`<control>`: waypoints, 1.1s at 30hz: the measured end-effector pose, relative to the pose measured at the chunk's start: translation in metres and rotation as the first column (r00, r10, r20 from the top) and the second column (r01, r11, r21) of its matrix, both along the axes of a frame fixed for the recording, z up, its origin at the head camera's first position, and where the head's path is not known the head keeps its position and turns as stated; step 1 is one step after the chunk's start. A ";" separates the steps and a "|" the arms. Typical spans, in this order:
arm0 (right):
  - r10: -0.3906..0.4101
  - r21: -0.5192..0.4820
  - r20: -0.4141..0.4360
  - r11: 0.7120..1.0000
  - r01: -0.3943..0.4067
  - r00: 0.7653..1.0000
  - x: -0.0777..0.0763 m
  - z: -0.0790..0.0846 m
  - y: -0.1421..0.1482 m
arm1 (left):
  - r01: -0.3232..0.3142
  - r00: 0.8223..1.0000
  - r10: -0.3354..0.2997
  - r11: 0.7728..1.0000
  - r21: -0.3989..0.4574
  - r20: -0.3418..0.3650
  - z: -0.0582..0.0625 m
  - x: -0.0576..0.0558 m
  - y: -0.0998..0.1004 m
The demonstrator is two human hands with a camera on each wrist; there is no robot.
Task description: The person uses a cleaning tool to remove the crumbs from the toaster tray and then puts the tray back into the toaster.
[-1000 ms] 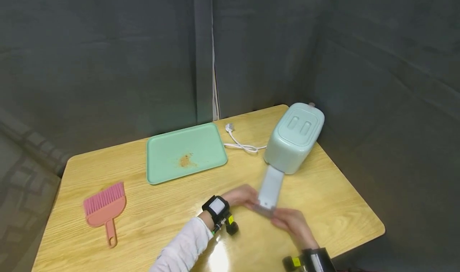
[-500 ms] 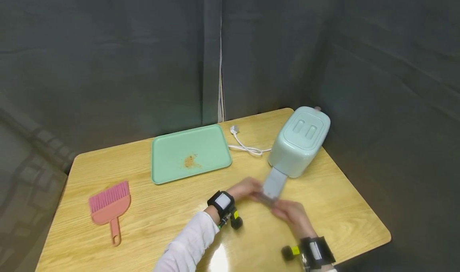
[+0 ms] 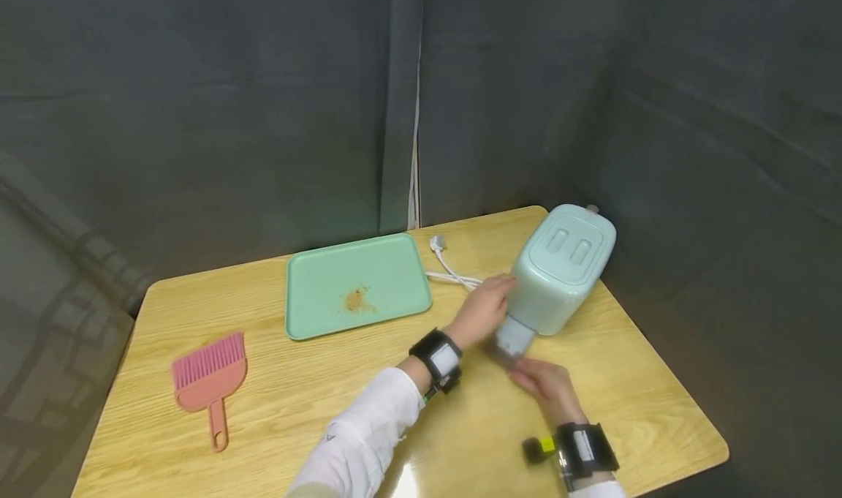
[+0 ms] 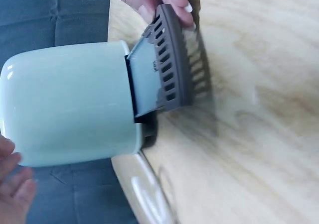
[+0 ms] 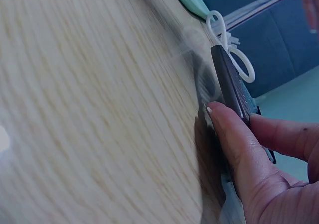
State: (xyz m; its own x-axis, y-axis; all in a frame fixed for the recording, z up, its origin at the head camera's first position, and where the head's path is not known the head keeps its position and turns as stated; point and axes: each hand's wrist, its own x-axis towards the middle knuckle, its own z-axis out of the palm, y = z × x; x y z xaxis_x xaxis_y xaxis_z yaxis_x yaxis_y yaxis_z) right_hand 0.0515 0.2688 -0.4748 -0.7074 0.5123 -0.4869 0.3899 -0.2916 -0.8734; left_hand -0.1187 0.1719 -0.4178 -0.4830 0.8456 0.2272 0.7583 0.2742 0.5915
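Observation:
A mint-green toaster (image 3: 562,282) stands at the right side of the table. Its crumb tray (image 3: 515,336) sticks part way out of the base, with a dark slotted front (image 4: 172,59) seen in the left wrist view. My right hand (image 3: 552,390) pinches that front at one end between thumb and fingers, plain in the right wrist view. Beside the toaster's left wall is my left hand (image 3: 482,311), its fingers (image 4: 12,181) loosely bent and holding nothing. Whether its fingertips touch the wall I cannot tell.
A green serving tray (image 3: 388,264) with brown crumbs (image 3: 357,300) lies at the back. The white power cord and plug (image 3: 438,245) rest between it and the toaster. A pink brush with dustpan (image 3: 210,381) lies at the left. Dark curtains (image 3: 263,118) hang behind the table.
The crumb tray has slid further into the toaster, with my right hand still pinching it. My left hand has let go of the tray's front and moved up to the toaster's left side.

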 end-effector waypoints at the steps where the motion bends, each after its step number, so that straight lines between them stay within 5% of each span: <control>1: -0.004 -0.015 -0.005 1.000 0.004 1.000 0.000 -0.001 0.002 | 0.022 0.999 -0.023 1.000 -0.023 -0.034 0.003 0.001 0.002; 7: -0.042 -0.067 -0.018 0.997 0.041 0.999 -0.004 -0.004 0.009 | 0.109 0.971 -0.138 0.983 -0.150 -0.193 0.009 0.001 0.012; 10: -0.046 -0.075 -0.026 0.996 0.044 0.999 -0.006 -0.005 0.013 | 0.133 0.962 -0.168 0.977 -0.170 -0.217 0.009 -0.002 0.014; 22: -0.091 -0.161 -0.081 0.984 0.078 0.993 -0.020 -0.002 0.029 | 0.156 0.975 -0.177 0.976 -0.149 -0.134 0.013 -0.003 0.013; 33: -0.159 -0.204 -0.094 0.969 0.137 0.983 -0.027 0.002 0.038 | 0.155 0.971 -0.178 0.977 -0.147 -0.160 0.012 -0.005 0.014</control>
State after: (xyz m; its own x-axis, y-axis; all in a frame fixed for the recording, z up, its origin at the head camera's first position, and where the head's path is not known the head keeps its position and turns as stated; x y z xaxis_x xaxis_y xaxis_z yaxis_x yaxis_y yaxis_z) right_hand 0.0241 0.3069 -0.4727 -0.6850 0.5177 -0.5126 0.2356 -0.5085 -0.8282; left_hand -0.1240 0.1856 -0.4057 -0.2966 0.9389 0.1744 0.8866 0.2029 0.4156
